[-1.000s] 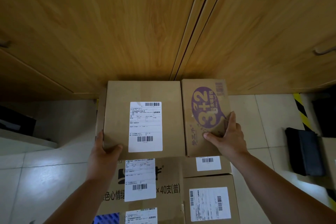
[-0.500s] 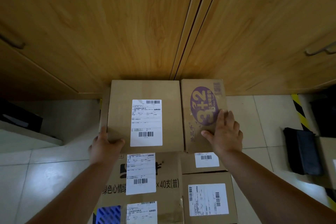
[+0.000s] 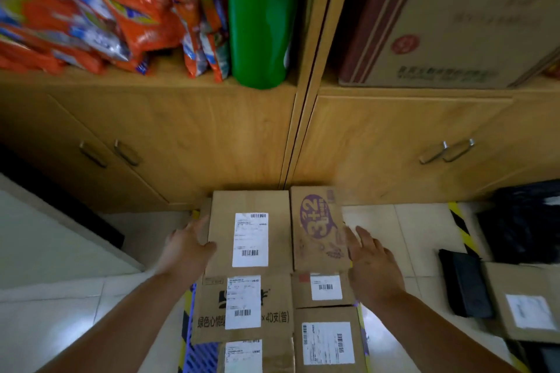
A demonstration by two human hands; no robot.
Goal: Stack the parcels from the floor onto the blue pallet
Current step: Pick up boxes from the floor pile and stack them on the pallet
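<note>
Several cardboard parcels lie stacked on the blue pallet (image 3: 198, 354) against the wooden cabinet. At the far end sit a plain parcel with a white label (image 3: 224, 236) and, beside it, a narrower parcel with a purple "3+2" print (image 3: 315, 221). My left hand (image 3: 186, 247) rests against the labelled parcel's left near corner, thumb on top. My right hand (image 3: 371, 263) hovers with spread fingers just right of the purple-print parcel, not gripping it. Nearer parcels (image 3: 272, 318) with labels fill the pallet toward me.
A wooden cabinet (image 3: 212, 142) with door handles stands directly behind the stack; its shelf holds orange snack bags (image 3: 91, 9), a green roll (image 3: 260, 18) and a printed carton (image 3: 454, 24). On the right floor lie black packages (image 3: 465, 285) and another labelled parcel (image 3: 527, 306).
My right hand has lifted off the purple-print parcel and moved right with fingers spread. The view has tilted up, bringing the shelf into sight. My left hand stays at the labelled parcel's corner.
</note>
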